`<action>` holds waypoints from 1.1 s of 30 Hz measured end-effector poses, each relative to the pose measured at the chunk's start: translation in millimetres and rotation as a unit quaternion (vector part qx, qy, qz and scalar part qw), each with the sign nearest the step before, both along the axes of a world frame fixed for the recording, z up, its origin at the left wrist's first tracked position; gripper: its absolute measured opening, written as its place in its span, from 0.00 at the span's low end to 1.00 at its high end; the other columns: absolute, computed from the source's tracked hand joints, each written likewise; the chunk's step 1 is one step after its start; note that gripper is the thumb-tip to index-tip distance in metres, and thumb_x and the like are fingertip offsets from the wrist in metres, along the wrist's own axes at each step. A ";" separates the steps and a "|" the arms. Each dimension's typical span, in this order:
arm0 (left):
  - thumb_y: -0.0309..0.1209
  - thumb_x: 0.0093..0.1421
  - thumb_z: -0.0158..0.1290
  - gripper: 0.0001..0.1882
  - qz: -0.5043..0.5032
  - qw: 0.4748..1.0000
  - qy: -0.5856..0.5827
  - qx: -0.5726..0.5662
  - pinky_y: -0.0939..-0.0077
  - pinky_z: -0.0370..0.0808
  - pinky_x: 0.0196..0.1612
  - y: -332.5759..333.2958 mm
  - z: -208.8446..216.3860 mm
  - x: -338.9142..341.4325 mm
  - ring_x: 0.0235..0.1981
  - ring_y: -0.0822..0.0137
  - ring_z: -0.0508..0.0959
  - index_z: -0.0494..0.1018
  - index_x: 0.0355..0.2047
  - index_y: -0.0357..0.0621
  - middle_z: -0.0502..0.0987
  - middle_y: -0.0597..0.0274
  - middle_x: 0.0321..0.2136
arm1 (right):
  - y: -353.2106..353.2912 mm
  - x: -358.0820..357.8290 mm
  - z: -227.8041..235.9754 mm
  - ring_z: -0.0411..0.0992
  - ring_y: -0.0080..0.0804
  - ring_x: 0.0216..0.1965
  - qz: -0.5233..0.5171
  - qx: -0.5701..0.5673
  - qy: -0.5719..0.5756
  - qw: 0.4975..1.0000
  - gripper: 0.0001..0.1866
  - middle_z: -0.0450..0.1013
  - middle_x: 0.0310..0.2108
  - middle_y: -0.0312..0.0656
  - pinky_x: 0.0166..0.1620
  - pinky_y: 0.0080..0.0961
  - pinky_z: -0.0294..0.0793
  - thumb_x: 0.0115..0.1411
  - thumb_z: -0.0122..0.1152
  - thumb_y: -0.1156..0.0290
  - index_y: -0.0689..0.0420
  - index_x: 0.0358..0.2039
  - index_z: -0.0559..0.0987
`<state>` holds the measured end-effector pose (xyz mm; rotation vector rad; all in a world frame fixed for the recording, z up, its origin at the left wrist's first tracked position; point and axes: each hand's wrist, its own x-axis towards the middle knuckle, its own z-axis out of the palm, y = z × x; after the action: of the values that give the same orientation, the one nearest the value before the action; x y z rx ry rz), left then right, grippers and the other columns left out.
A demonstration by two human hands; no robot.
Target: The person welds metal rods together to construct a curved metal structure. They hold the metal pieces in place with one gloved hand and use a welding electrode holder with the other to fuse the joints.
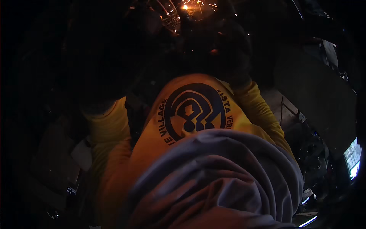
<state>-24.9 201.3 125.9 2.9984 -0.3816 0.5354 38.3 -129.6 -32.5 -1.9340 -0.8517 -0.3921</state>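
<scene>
The view is very dark. I wear a yellow long-sleeved shirt with a dark round emblem, and a grey cloth bunches under my chin. My right sleeve runs up into a dark glove, my right hand, which reaches toward a burst of orange sparks at the top. What it grips is lost in the dark. My left sleeve ends at a dark shape, my left hand, at the left. Its fingers cannot be made out.
A dim metal piece lies by the sparks. A big dark slab stands at the right. Pale flat pieces lie low on the left. A bright screen-like patch glows at the right rim.
</scene>
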 end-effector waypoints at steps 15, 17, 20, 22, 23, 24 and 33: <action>0.62 0.66 0.48 0.43 -0.074 0.995 -0.022 -0.062 0.60 0.66 0.66 -17.8 15.0 17.3 0.64 0.51 0.70 0.63 0.66 0.37 0.68 0.47 0.64 | -23.8 -21.7 10.4 0.72 0.54 0.53 -0.041 -0.042 0.148 0.987 0.23 0.75 0.47 0.54 0.56 0.39 0.70 0.64 0.59 0.60 0.65 0.51 0.77; 0.62 0.66 0.48 0.43 -0.083 0.994 -0.026 -0.068 0.60 0.66 0.66 -11.8 18.4 16.7 0.64 0.50 0.70 0.62 0.66 0.37 0.67 0.46 0.65 | -22.9 -24.5 10.3 0.71 0.53 0.53 -0.018 -0.043 0.157 0.987 0.24 0.75 0.47 0.53 0.56 0.38 0.70 0.69 0.57 0.55 0.65 0.50 0.77; 0.62 0.66 0.48 0.44 -0.096 0.992 -0.032 -0.080 0.60 0.65 0.66 -24.0 19.6 19.4 0.64 0.50 0.70 0.62 0.67 0.36 0.67 0.46 0.65 | -19.5 -29.4 14.6 0.73 0.52 0.52 0.006 -0.021 0.205 0.978 0.24 0.76 0.45 0.54 0.55 0.37 0.70 0.68 0.57 0.56 0.65 0.52 0.76; 0.63 0.65 0.49 0.45 -0.105 0.990 -0.035 -0.092 0.60 0.65 0.66 -33.1 22.7 16.2 0.64 0.50 0.70 0.61 0.67 0.35 0.66 0.46 0.65 | -20.8 -31.5 12.9 0.77 0.54 0.47 0.003 -0.010 0.228 0.974 0.25 0.78 0.42 0.55 0.53 0.38 0.73 0.67 0.59 0.59 0.66 0.55 0.74; 0.63 0.65 0.49 0.45 -0.110 0.988 -0.037 -0.098 0.60 0.65 0.66 -43.9 26.5 12.2 0.64 0.50 0.69 0.61 0.67 0.35 0.66 0.46 0.65 | -21.1 -33.0 12.6 0.78 0.51 0.44 0.004 -0.002 0.261 0.965 0.24 0.78 0.40 0.53 0.50 0.37 0.74 0.67 0.58 0.59 0.66 0.55 0.73; 0.63 0.65 0.49 0.46 -0.111 0.988 -0.040 -0.101 0.60 0.65 0.66 -41.0 23.5 16.1 0.64 0.50 0.69 0.61 0.68 0.35 0.66 0.45 0.66 | -20.5 -34.5 12.8 0.79 0.49 0.42 0.009 0.008 0.293 0.956 0.24 0.79 0.39 0.52 0.48 0.36 0.75 0.68 0.57 0.60 0.66 0.55 0.73; 0.64 0.64 0.50 0.49 -0.167 0.973 -0.043 -0.154 0.59 0.64 0.67 -43.3 6.1 37.9 0.65 0.48 0.68 0.58 0.69 0.33 0.64 0.44 0.67 | -12.5 -25.3 13.2 0.80 0.36 0.31 -0.009 0.067 0.405 0.912 0.23 0.80 0.31 0.47 0.36 0.30 0.77 0.68 0.58 0.61 0.66 0.54 0.72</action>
<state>13.0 158.0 132.0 2.5475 -0.7197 0.6258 12.9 -142.1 -19.3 -1.7375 -0.2454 0.3361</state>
